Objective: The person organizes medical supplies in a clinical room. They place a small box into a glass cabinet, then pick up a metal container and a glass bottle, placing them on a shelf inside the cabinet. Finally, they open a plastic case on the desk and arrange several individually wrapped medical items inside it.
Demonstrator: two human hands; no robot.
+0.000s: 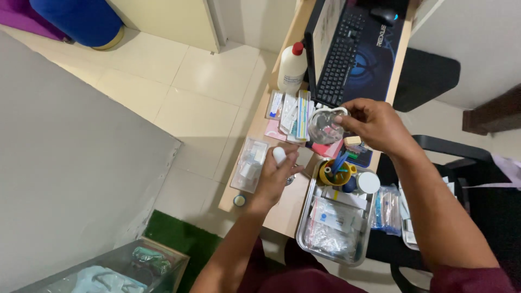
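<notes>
Head view, looking down at a narrow wooden table (pixel 282 214).

Nearest: metal tray (pixel 305 217) at the table's near end, holding plastic packets (pixel 332 228); at its far end a yellow cup (pixel 334 172) with blue tools and a white-lidded jar (pixel 368 182).

Left hand (pixel 278 176): fingers wrapped around a small white bottle (pixel 279 155), its top showing above the fist. Hand sits over the table, just beside a clear plastic box (pixel 251 164).

Right hand (pixel 374 126): fingers pinched on the rim of a clear glass cup (pixel 324 127), held tilted above the table, apart from the white bottle.

Beyond the cup: flat packets (pixel 290 114) lying side by side. Farther: large white bottle with a red cap (pixel 292 68), upright. Farthest: black keyboard (pixel 339 57) on a dark mat (pixel 374 54).
</notes>
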